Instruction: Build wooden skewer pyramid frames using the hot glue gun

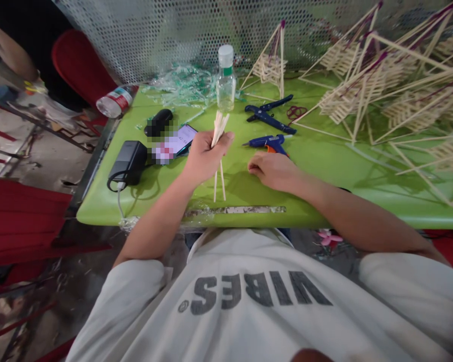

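Note:
My left hand (208, 153) is closed around a small bundle of thin wooden sticks (220, 125). Their upper ends fan out above the fist, and two long ends point down toward the table's front edge. To the right, my right hand (270, 170) rests low over the table with its fingers curled in, and nothing shows in them. Just behind it lies a blue glue gun (266, 141) with an orange trigger, partly covered by the hand. Dark blue cutting pliers (269, 114) lie farther back, beside a loop of dark red cord (296, 112).
Several stick frames with purple tips (347, 95) crowd the right of the green table (166, 206). A clear bottle (225, 83) stands at the back near crumpled plastic wrap (184, 83). Leftward are a phone (183, 138), a black charger (128, 162), a dark oval object (159, 122) and a lying plastic bottle (114, 102).

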### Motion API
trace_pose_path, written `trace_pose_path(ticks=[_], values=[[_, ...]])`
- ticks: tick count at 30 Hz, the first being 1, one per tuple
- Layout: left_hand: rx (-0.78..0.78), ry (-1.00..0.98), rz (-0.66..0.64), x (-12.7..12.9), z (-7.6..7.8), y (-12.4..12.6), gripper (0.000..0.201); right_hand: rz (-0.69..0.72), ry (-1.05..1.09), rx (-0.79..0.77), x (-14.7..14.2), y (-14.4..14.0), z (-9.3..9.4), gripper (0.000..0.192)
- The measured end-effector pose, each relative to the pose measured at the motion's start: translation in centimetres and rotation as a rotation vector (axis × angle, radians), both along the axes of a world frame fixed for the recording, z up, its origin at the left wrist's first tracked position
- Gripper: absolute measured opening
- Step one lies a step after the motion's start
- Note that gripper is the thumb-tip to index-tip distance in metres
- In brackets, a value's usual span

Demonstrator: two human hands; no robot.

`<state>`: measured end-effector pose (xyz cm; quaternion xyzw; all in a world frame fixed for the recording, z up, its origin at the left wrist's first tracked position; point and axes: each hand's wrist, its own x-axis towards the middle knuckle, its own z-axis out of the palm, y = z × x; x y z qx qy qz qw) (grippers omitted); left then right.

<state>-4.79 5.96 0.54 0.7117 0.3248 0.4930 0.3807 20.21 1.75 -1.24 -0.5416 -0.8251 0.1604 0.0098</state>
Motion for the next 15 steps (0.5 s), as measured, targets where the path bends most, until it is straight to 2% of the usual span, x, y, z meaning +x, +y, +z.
trace_pose_path(ticks=[6, 9, 12, 15], values=[[0.015, -0.003, -0.012, 0.2, 0.0, -0.1, 0.074, 0.034, -0.148, 0.034, -1.3, -0.6, 0.7, 0.034], [0.011, -0.002, -0.017, 0.3, 0.0, -0.2, 0.075, 0.048, -0.23, 0.052, -1.9, -0.5, 0.6, 0.025], [-0.005, -0.005, -0.013, 0.2, 0.1, -0.1, 0.076, -0.029, -0.189, 0.082, -1.2, -0.1, 1.1, 0.025], [-0.009, -0.007, 0.008, -0.1, 0.1, 0.1, 0.078, -0.129, -0.069, 0.204, 0.8, 0.0, 2.8, 0.031]])
